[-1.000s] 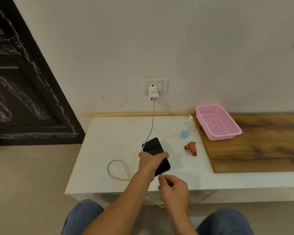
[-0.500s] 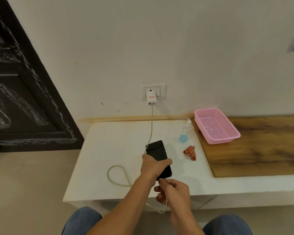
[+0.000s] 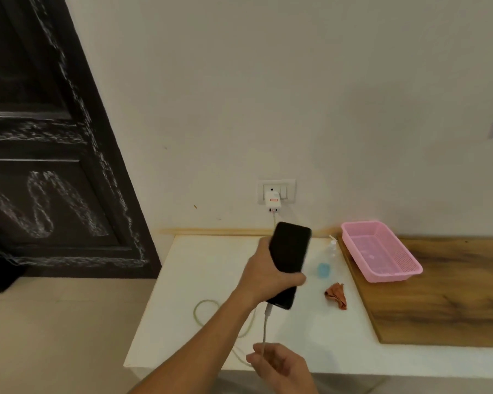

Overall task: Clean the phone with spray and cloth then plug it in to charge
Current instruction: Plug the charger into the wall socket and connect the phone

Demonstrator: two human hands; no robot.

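Note:
My left hand point(image 3: 264, 277) grips a black phone point(image 3: 289, 251) and holds it raised, nearly upright, above the white table point(image 3: 211, 265). A white charging cable point(image 3: 265, 325) is plugged into the phone's bottom end and hangs down to my right hand point(image 3: 279, 365), whose fingers lightly pinch it near the table's front edge. The cable loops on the table and runs to a white charger point(image 3: 272, 201) in the wall socket. A clear spray bottle with blue liquid point(image 3: 325, 264) and a crumpled orange cloth point(image 3: 336, 294) sit to the right of the phone.
A pink plastic basket point(image 3: 382, 251) rests on a wooden board point(image 3: 453, 294) at the right. A dark carved door point(image 3: 40, 166) stands at the left. The wall rises right behind the table.
My left hand has lifted the phone up off the table toward the socket, with the cable plugged in. My right hand has slid down the cable away from the phone.

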